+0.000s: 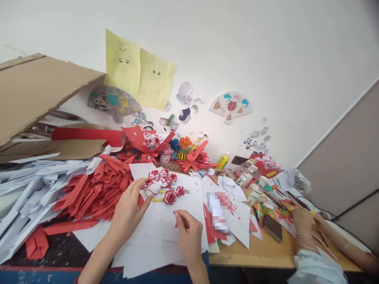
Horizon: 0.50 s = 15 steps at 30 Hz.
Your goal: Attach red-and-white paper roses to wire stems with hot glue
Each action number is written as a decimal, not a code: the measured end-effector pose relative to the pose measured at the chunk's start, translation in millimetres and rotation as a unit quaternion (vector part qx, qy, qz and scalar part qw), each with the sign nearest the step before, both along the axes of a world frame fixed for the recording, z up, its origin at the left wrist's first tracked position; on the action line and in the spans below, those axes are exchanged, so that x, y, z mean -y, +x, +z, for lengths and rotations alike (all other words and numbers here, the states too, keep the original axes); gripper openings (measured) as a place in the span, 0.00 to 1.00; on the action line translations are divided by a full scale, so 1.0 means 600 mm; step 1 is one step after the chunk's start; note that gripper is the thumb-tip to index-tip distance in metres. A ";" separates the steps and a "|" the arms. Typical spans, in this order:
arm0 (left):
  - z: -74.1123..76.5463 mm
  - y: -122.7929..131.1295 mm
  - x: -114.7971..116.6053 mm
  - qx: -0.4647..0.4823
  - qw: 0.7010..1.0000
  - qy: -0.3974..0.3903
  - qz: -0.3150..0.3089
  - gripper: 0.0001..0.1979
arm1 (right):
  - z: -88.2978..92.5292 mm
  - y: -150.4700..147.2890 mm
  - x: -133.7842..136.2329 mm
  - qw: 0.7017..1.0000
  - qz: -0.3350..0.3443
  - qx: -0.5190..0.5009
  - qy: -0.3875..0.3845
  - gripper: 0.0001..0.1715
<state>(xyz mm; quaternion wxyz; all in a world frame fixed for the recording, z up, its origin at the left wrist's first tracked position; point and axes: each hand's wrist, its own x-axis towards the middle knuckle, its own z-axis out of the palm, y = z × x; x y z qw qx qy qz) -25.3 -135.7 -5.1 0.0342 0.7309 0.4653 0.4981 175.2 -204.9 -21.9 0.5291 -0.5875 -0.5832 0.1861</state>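
Note:
My left hand [130, 203] reaches forward over white paper sheets [166, 228], and its fingertips touch a folded white piece at the edge of a cluster of red-and-white paper flowers [164, 183]. Its fingers are curled on that piece. My right hand [188, 230] rests on the white sheets nearer to me, fingers loosely curled with nothing visible in them. A yellow ring [158, 198] lies under the flowers.
A heap of folded red paper strips [94, 189] and white strips [26, 193] lies at the left under a cardboard box [35, 90]. Glue bottles [245, 179], scraps and paper crafts crowd the back and right. Another person's hands [304, 225] work at the right table edge.

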 end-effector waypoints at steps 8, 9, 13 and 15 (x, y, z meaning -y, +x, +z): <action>0.013 0.017 0.024 -0.018 0.992 -0.105 -0.066 0.17 | 0.030 0.066 0.002 0.983 -0.038 -0.179 -0.009 0.27; 0.010 0.020 0.027 -0.037 0.990 -0.111 -0.076 0.16 | 0.026 0.075 -0.002 0.979 -0.034 -0.199 -0.020 0.28; 0.008 0.029 0.036 -0.080 0.983 -0.138 -0.095 0.15 | 0.005 0.098 -0.029 0.967 -0.044 -0.247 -0.035 0.31; 0.014 0.030 0.038 -0.093 0.977 -0.160 -0.105 0.15 | -0.003 0.104 -0.044 0.966 -0.064 -0.251 -0.028 0.30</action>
